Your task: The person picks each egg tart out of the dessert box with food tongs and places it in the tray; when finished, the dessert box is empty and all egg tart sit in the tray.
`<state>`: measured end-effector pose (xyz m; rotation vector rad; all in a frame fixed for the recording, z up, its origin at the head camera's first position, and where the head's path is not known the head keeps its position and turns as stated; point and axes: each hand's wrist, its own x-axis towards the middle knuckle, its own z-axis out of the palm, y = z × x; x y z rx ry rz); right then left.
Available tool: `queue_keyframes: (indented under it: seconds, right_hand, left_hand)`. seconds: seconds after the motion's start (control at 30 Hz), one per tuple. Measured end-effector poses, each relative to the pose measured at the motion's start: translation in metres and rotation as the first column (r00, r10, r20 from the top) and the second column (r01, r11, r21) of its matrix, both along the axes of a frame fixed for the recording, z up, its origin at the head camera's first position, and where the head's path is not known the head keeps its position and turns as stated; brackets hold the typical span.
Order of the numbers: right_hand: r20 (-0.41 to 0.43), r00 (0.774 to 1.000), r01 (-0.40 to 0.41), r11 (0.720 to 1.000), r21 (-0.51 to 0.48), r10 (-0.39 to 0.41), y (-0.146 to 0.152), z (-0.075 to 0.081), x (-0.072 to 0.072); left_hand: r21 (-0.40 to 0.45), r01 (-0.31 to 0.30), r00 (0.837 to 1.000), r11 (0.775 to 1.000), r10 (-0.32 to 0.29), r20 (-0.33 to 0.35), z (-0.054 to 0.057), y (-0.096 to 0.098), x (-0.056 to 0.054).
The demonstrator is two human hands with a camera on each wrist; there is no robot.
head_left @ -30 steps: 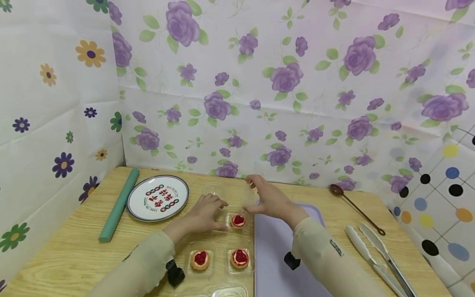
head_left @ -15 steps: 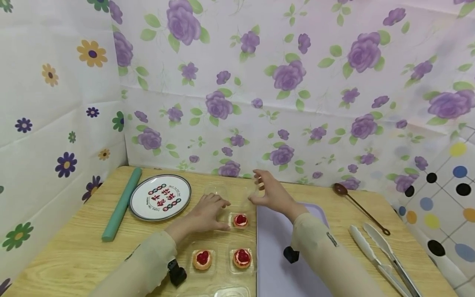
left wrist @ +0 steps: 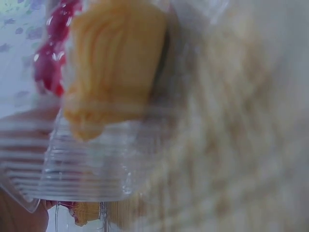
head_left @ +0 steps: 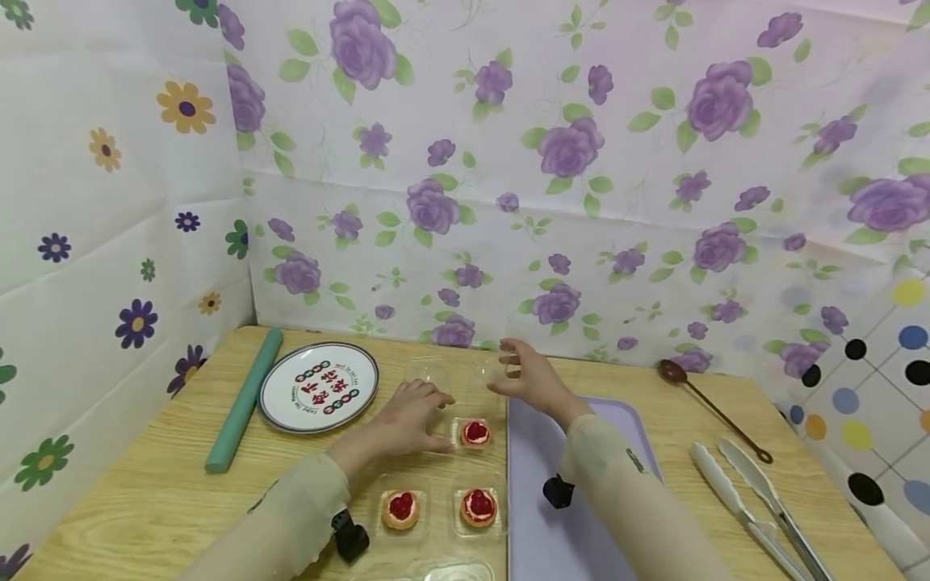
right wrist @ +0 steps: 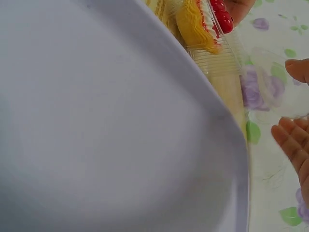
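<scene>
A small fruit tart [head_left: 475, 434] with red topping sits in a clear plastic box at the back of a group of boxes. My left hand [head_left: 409, 417] is at the left of this box, fingers spread and thumb near its side; the left wrist view shows the tart [left wrist: 116, 63] close up through ribbed plastic. My right hand [head_left: 536, 379] hovers above the tray's back left corner, thumb and fingers apart. Just left of its fingertips stands a raised clear lid [right wrist: 270, 82]. Part of another clear lid [head_left: 427, 371] shows behind my left hand.
Two more tarts, a left one [head_left: 400, 510] and a right one [head_left: 479, 507], sit in clear boxes in front. A lilac tray [head_left: 534, 516] lies right of them, then metal tongs [head_left: 756, 504] and a brown ladle [head_left: 712, 407]. A plate [head_left: 320, 387] and green rolling pin [head_left: 243, 403] lie left.
My right hand has shifted slightly right, its fingers away from the clear lid. The left hand stays by the back box. The head view has turned slightly.
</scene>
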<state>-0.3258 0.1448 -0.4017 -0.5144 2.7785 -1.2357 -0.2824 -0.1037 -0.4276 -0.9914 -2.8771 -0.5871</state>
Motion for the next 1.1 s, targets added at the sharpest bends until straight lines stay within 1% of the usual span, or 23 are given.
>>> queue_keyframes:
  seconds: [0.13, 0.27, 0.43, 0.57, 0.77, 0.9, 1.1]
  right_hand:
    - [0.028, 0.999, 0.02, 1.0, 0.006, -0.02, -0.001, -0.007, -0.004]
    - [0.039, 0.999, 0.034, 0.998, 0.062, -0.036, 0.002, -0.015, -0.006]
    - [0.055, 0.997, 0.043, 0.991, 0.13, -0.05, 0.005, -0.022, -0.009]
    - [0.046, 0.998, 0.036, 0.985, 0.169, -0.045, 0.005, -0.023, -0.011]
    - [0.029, 0.999, 0.013, 0.969, 0.246, -0.021, 0.004, -0.025, -0.013]
    - [0.033, 0.999, 0.004, 0.963, 0.269, -0.013, 0.004, -0.026, -0.014]
    - [0.025, 1.0, -0.018, 0.961, 0.275, 0.011, 0.004, -0.026, -0.014]
  left_hand:
    - [0.003, 0.0, 1.0, 1.0, 0.0, 0.007, 0.001, 0.0, 0.002]
    - [-0.01, -0.001, 1.0, 1.0, 0.001, 0.008, 0.001, 0.001, 0.004]
    - [0.001, 0.0, 1.0, 1.0, 0.0, 0.014, 0.002, 0.0, 0.005]
    - [-0.001, -0.007, 1.0, 1.0, 0.007, 0.01, 0.002, -0.001, 0.006]
    - [0.001, -0.01, 1.0, 1.0, 0.01, 0.012, 0.003, -0.002, 0.006]
    - [0.001, -0.007, 1.0, 1.0, 0.007, 0.014, 0.002, -0.002, 0.006]
    - [0.003, -0.01, 1.0, 1.0, 0.01, 0.01, 0.001, -0.002, 0.005]
